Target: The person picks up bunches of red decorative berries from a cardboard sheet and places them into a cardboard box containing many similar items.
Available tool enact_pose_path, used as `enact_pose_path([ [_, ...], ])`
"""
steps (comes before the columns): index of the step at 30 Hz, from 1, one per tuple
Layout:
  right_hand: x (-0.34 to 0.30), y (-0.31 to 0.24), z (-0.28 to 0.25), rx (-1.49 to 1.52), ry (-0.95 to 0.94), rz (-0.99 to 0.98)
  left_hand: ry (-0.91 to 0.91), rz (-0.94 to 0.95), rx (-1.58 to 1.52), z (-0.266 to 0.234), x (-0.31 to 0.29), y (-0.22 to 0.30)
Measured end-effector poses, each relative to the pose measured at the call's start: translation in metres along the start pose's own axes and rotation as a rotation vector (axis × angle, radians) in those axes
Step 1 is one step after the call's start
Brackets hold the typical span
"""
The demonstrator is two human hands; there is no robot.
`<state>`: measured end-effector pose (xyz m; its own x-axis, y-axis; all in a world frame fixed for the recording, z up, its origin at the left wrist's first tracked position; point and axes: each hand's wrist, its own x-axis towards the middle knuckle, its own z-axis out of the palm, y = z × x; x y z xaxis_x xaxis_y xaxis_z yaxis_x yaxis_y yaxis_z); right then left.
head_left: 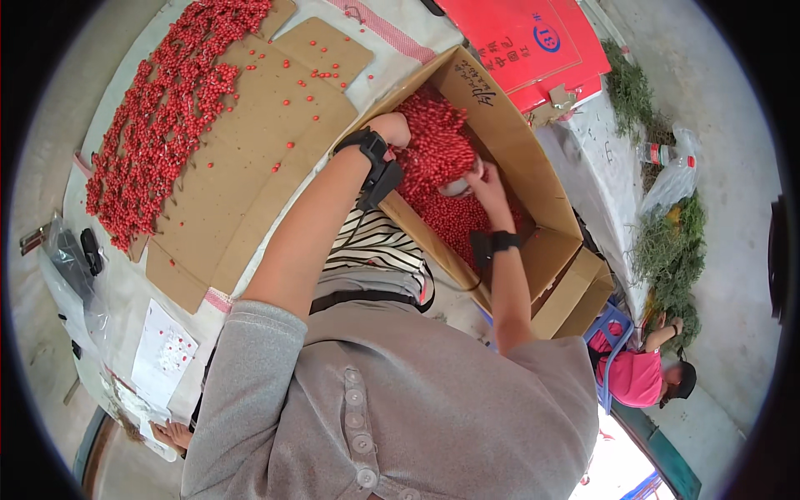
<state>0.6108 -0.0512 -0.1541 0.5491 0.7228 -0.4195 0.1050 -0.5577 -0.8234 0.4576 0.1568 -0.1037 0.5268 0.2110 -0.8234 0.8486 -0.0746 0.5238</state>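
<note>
A cardboard box (508,117) stands open in front of me, its bottom covered with small red berries (454,218). Above them a dense, slightly blurred clump of red berries (433,142) lies between my hands. My left hand (389,131) reaches over the near left wall, its fingers curled at the clump's edge; what they hold is hidden. On the clump's right side my right hand (490,193) grips a pale grey rounded thing (455,188), mostly covered by berries and fingers. Dark wristbands circle both wrists.
On the left, a pile of red berry sprigs (171,108) lies on flat cardboard (275,125), with loose berries around. Red boxes (533,50) stand beyond the box. Greenery (671,258) and a person in pink (635,375) are right; another person's hand (173,435) shows lower left.
</note>
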Motion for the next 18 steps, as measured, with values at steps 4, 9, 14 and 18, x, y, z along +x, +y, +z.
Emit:
enact_pose_path([
  [4, 0.032, 0.146, 0.005, -0.155, 0.133, 0.372, -0.025, 0.001, -0.038, 0.003, 0.002, 0.016],
  [9, -0.007, 0.051, 0.008, 0.276, -0.233, 0.643, -0.033, -0.026, 0.018, -0.002, -0.002, 0.0],
  [14, -0.044, -0.044, -0.016, 0.185, -0.103, 0.11, -0.053, -0.023, -0.072, 0.002, 0.006, 0.001],
  [18, -0.034, -0.033, -0.003, -0.111, 0.162, -0.165, -0.028, 0.031, 0.091, -0.001, -0.009, 0.011],
])
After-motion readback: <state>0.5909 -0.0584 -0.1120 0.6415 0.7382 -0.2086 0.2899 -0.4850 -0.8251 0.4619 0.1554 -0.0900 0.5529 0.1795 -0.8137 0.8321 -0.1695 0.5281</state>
